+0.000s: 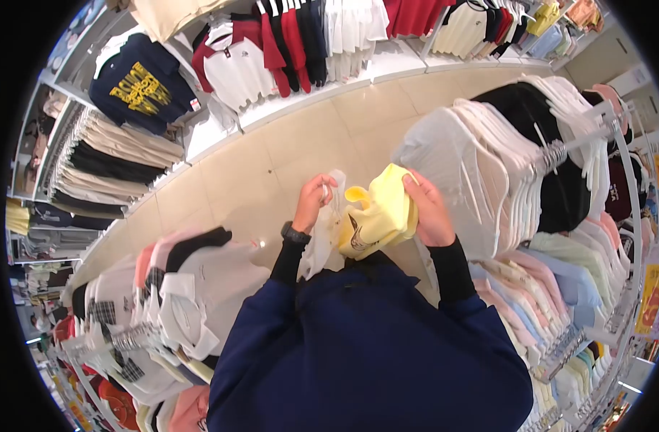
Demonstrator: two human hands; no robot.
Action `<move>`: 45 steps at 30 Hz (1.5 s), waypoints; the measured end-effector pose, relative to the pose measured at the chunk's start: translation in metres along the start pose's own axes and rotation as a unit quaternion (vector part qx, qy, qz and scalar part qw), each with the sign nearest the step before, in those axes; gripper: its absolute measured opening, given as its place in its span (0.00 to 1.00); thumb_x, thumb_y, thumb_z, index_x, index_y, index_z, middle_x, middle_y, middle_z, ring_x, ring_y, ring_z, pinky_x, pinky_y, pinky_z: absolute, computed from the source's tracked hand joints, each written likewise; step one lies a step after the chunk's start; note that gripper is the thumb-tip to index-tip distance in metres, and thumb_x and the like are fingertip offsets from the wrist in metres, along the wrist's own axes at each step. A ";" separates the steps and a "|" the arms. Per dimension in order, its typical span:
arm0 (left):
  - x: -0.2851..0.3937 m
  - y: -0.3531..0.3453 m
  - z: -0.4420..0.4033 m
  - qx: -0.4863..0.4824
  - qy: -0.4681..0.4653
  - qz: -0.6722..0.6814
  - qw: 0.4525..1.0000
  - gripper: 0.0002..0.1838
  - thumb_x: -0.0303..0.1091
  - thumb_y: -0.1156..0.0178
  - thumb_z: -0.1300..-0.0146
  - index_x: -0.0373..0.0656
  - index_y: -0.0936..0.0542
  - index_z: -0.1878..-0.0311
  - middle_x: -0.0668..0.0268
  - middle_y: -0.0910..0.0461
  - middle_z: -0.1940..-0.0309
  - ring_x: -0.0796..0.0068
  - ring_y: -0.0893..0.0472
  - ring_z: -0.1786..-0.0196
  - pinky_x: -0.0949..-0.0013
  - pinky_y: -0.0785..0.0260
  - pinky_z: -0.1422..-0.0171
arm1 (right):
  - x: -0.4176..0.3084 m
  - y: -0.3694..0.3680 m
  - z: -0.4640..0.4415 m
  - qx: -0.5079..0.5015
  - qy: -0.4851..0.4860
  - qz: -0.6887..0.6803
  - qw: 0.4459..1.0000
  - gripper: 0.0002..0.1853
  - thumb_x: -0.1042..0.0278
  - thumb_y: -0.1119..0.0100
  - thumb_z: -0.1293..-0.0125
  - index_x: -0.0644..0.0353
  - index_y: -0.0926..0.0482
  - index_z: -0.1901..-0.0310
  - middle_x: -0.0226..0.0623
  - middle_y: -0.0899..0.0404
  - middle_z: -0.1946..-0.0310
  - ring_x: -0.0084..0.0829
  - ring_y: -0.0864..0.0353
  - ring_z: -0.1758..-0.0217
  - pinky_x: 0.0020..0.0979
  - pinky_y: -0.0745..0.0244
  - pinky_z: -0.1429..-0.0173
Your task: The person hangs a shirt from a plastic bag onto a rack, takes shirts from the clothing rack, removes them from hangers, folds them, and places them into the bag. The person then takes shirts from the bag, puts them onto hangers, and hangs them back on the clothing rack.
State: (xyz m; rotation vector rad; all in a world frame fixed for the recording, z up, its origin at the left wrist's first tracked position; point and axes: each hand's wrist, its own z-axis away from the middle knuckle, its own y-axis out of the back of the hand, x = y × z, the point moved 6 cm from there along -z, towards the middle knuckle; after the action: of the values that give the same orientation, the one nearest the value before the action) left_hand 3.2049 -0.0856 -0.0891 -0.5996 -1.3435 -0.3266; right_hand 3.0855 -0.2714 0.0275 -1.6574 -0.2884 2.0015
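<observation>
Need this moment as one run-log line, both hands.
left hand: holding translucent plastic | right hand: holding yellow garment, dark print showing | watch: left wrist | hanging clothes: both sides

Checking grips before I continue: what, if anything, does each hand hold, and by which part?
The right hand holds the folded yellow garment by its right edge; the left hand seems to pinch translucent plastic near its upper end.

bright, diffuse indoor light; a small glare spots the tiled floor (301,144) left of the left hand's fingers (319,186). beyond them, fisheye distortion bows the white display platform (398,66); farthest out, corners fall black.
</observation>
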 end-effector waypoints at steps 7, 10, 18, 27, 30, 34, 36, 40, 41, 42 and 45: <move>0.013 0.037 -0.087 -0.018 -0.051 -0.107 0.993 0.25 0.30 0.45 0.42 0.45 0.26 0.38 0.68 0.22 0.54 0.76 0.25 0.54 0.69 0.33 0.51 | -0.036 -0.002 -0.099 0.046 -0.002 -0.037 0.998 0.16 0.61 0.53 0.20 0.64 0.24 0.44 0.32 0.17 0.53 0.19 0.18 0.51 0.25 0.23 0.47; 0.025 0.029 -0.125 -0.042 -0.071 -0.211 0.974 0.35 0.29 0.38 0.43 0.49 0.32 0.29 0.64 0.25 0.37 0.66 0.29 0.33 0.55 0.35 0.34 | -0.048 0.000 -0.140 0.019 0.022 -0.039 0.999 0.16 0.60 0.53 0.20 0.64 0.25 0.43 0.32 0.18 0.52 0.20 0.18 0.50 0.25 0.22 0.47; 0.033 0.045 -0.283 -0.187 -0.107 -0.194 0.957 0.34 0.34 0.33 0.38 0.44 0.31 0.29 0.61 0.26 0.33 0.66 0.30 0.29 0.63 0.40 0.26 | -0.073 -0.011 -0.251 0.072 0.054 -0.032 0.995 0.17 0.60 0.54 0.20 0.64 0.25 0.43 0.33 0.18 0.51 0.21 0.18 0.51 0.26 0.22 0.47; 0.084 0.080 -0.425 -0.314 -0.101 -0.140 0.934 0.14 0.31 0.36 0.34 0.38 0.20 0.47 0.63 0.17 0.51 0.76 0.21 0.46 0.69 0.32 0.38 | -0.127 -0.016 -0.347 0.173 0.112 0.035 0.978 0.15 0.62 0.51 0.21 0.63 0.24 0.44 0.30 0.17 0.53 0.18 0.19 0.50 0.23 0.24 0.46; 0.115 0.106 -0.477 -0.272 -0.134 -0.167 0.938 0.10 0.31 0.36 0.33 0.37 0.21 0.53 0.65 0.18 0.61 0.79 0.22 0.54 0.71 0.31 0.45 | -0.156 0.003 -0.355 0.259 0.180 0.042 0.948 0.13 0.62 0.50 0.21 0.62 0.23 0.47 0.26 0.18 0.55 0.15 0.20 0.52 0.22 0.26 0.47; 0.185 0.120 -0.538 -0.232 -0.211 -0.257 0.914 0.09 0.32 0.36 0.33 0.37 0.21 0.55 0.68 0.19 0.70 0.84 0.23 0.66 0.73 0.30 0.59 | -0.186 0.043 -0.360 0.348 0.253 0.145 0.891 0.11 0.62 0.51 0.21 0.60 0.22 0.55 0.20 0.23 0.64 0.11 0.29 0.62 0.19 0.32 0.57; 0.230 0.103 -0.554 -0.254 -0.255 -0.260 0.896 0.09 0.33 0.34 0.35 0.39 0.20 0.57 0.65 0.18 0.73 0.77 0.21 0.73 0.72 0.31 0.65 | -0.190 0.071 -0.361 0.373 0.250 0.233 0.862 0.11 0.62 0.51 0.21 0.60 0.23 0.57 0.18 0.27 0.69 0.10 0.33 0.66 0.18 0.37 0.60; 0.268 0.067 -0.593 -0.297 -0.273 -0.373 0.835 0.10 0.35 0.33 0.38 0.40 0.20 0.59 0.59 0.19 0.74 0.61 0.20 0.73 0.70 0.30 0.66 | -0.198 0.094 -0.383 0.416 0.265 0.293 0.819 0.12 0.62 0.52 0.20 0.60 0.23 0.58 0.17 0.30 0.71 0.10 0.37 0.67 0.17 0.40 0.62; 0.273 0.058 -0.605 -0.302 -0.273 -0.398 0.822 0.10 0.35 0.33 0.38 0.40 0.20 0.59 0.58 0.19 0.73 0.58 0.20 0.73 0.69 0.30 0.66 | -0.196 0.104 -0.389 0.420 0.258 0.289 0.821 0.13 0.62 0.52 0.20 0.60 0.23 0.59 0.17 0.30 0.71 0.10 0.37 0.67 0.17 0.40 0.62; 0.276 0.048 -0.616 -0.307 -0.270 -0.423 0.809 0.10 0.36 0.33 0.39 0.40 0.20 0.59 0.57 0.19 0.73 0.55 0.21 0.73 0.69 0.30 0.66 | -0.195 0.113 -0.394 0.425 0.249 0.283 0.823 0.13 0.61 0.53 0.20 0.60 0.24 0.59 0.17 0.30 0.71 0.10 0.36 0.66 0.17 0.39 0.62; 0.289 0.020 -0.656 -0.337 -0.264 -0.389 0.816 0.10 0.33 0.33 0.38 0.38 0.20 0.60 0.60 0.18 0.73 0.67 0.19 0.73 0.70 0.29 0.64 | -0.198 0.137 -0.413 0.396 0.224 0.237 0.858 0.12 0.61 0.49 0.22 0.60 0.24 0.59 0.19 0.28 0.70 0.10 0.33 0.66 0.17 0.37 0.61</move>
State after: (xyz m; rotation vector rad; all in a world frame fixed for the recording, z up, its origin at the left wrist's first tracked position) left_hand 3.8077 -0.4148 0.1163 -0.7218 -1.9955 -1.4385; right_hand 3.4705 -0.5557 0.0364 -1.6151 1.0669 1.5833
